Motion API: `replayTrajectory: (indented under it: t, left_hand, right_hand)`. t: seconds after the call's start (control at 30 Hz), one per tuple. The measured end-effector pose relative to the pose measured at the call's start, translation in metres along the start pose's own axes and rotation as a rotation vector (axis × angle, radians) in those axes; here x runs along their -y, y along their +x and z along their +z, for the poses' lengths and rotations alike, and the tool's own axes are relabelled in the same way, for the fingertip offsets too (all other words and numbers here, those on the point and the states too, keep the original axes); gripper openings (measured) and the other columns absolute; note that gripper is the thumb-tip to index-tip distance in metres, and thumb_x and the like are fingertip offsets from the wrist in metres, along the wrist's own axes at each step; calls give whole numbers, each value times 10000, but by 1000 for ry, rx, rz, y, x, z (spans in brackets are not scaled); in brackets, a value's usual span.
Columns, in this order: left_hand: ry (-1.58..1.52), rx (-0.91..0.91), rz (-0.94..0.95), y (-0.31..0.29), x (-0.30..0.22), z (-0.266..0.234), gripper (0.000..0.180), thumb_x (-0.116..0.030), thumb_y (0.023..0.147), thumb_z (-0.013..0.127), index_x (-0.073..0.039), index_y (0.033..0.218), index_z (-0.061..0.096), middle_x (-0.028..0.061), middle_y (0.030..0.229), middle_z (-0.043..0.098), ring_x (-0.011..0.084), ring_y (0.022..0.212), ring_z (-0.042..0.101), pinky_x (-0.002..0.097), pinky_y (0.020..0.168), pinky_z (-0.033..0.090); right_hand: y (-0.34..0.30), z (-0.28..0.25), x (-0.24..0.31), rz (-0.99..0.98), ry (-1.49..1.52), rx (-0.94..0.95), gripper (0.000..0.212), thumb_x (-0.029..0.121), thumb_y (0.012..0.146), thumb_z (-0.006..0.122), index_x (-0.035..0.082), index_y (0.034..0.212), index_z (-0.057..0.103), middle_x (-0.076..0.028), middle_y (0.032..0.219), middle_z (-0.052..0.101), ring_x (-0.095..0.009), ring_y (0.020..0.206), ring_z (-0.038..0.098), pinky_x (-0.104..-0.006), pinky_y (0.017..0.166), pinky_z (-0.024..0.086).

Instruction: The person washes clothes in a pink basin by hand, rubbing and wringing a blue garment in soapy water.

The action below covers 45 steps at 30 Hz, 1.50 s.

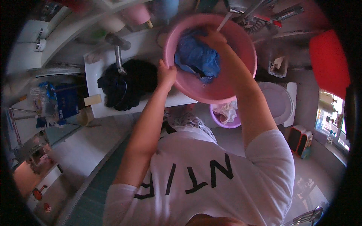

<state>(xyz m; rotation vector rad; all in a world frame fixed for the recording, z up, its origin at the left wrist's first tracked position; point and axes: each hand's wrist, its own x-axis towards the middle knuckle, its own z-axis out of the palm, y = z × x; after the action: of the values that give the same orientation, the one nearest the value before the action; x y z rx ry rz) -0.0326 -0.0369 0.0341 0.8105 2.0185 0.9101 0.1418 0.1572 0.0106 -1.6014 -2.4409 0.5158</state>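
A large pink basin is tilted toward me, with a wet-looking blue garment bunched inside. My left hand is closed on the basin's left rim, thumb pointing up along it. My right hand reaches over the basin's right side and touches the upper part of the garment, its fingers apart and slightly blurred. Just above that hand, a thin stream of water runs down into the basin. Part of the garment is hidden under my right hand.
To the left, a white sink holds dark cloth under a metal faucet; a yellowish bar lies on its edge. Below the pink basin stands a purple basin with pale cloth. A closed toilet and a small bin are right.
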Motion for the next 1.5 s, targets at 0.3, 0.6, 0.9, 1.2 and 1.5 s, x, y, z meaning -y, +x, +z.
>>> replayTrajectory:
  t: [0.3,0.6,0.9,1.2,1.5]
  left_hand:
    - [-65,23,-60,3,-3,-5,439,-111,765,592,34,1157,457,192,1120,568,287,1036,555,381,856,448]
    - [-70,39,-5,17,9,6,443,-79,766,578,30,1175,446,167,1152,550,264,1055,540,364,888,429]
    - [-47,31,-2,10,2,1,452,-88,773,571,37,1187,436,243,1157,542,347,1082,542,393,924,420]
    - [-4,23,21,13,10,4,411,-89,751,531,44,1132,447,264,1085,567,395,1032,555,416,895,434]
    - [-37,25,52,4,-2,0,432,-96,757,529,46,1154,435,255,1039,595,382,1001,581,409,884,445]
  right_hand:
    - [-53,-95,17,-327,238,-311,342,313,782,636,69,1021,623,-115,911,635,-249,884,581,-361,752,463]
    - [-67,-135,15,61,620,-312,375,230,731,711,21,1025,610,-61,799,640,-160,733,591,-315,645,478]
    - [-100,-27,50,-346,278,164,474,513,801,580,142,1093,626,-133,1135,594,-315,1090,532,-385,930,430]
    - [-73,47,24,-161,-328,30,540,507,875,440,235,1341,408,-89,1445,300,-370,1312,271,-600,990,269]
    - [-33,39,5,3,-365,1,350,388,862,476,120,1019,637,-100,1275,477,-355,1150,428,-530,934,351]
